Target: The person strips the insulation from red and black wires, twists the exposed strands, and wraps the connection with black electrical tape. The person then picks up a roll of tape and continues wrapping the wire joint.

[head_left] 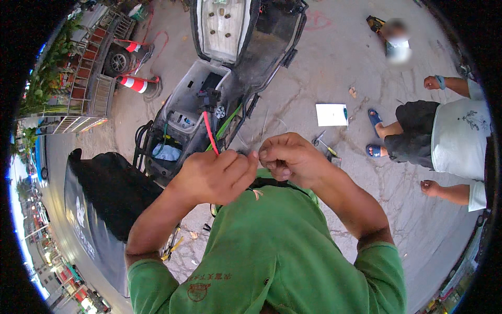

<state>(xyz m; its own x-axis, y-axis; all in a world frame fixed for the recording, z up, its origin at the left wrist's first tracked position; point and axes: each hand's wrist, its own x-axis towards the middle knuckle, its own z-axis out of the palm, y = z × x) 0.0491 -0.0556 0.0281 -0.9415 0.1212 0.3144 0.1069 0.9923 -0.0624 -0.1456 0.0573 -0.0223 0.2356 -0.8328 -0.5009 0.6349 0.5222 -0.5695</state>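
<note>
The red cable (210,132) is running from your left hand (219,175), which is gripping it fully curled, toward just before twelve o'clock; your right hand (295,159), farther away at three o'clock, is sitting half-curled, hold unclear.

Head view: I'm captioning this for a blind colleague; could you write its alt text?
A person's left hand grips a red cable, with the right hand close beside it, near a scooter whose seat is raised. At right is a bystander in blue sandals; striped traffic cones stand upper left.
</note>
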